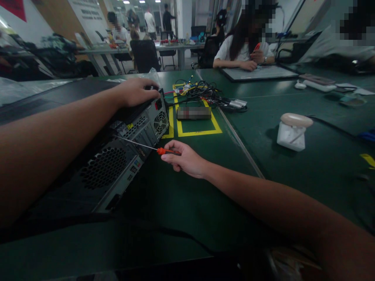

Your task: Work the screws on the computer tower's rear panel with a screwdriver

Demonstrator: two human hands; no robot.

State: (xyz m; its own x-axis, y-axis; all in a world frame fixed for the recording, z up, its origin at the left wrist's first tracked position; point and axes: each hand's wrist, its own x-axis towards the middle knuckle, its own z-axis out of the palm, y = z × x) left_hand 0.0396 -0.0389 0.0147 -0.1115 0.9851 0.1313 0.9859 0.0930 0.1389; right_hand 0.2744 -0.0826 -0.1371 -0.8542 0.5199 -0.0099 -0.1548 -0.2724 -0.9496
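Observation:
A desktop computer case [143,130] lies on the green table, its rear panel with a fan grille and ports turned toward the right. My left hand [139,91] is on the case's top near the far rear corner, thumb and fingers curved over it. In my right hand [183,158] is a screwdriver [161,151] with an orange and black handle, held between thumb and fingers. Its long thin shaft points left, with the tip at the rear panel beside the expansion slots. Whether the tip sits in a screw cannot be made out.
Beyond the case lie a bundle of cables [205,91] and a small dark box [193,113] by yellow tape [199,133]. A white earbud case [291,136] stands open at right. Across the table, a person [238,52] sits at a dark-edged panel [262,73].

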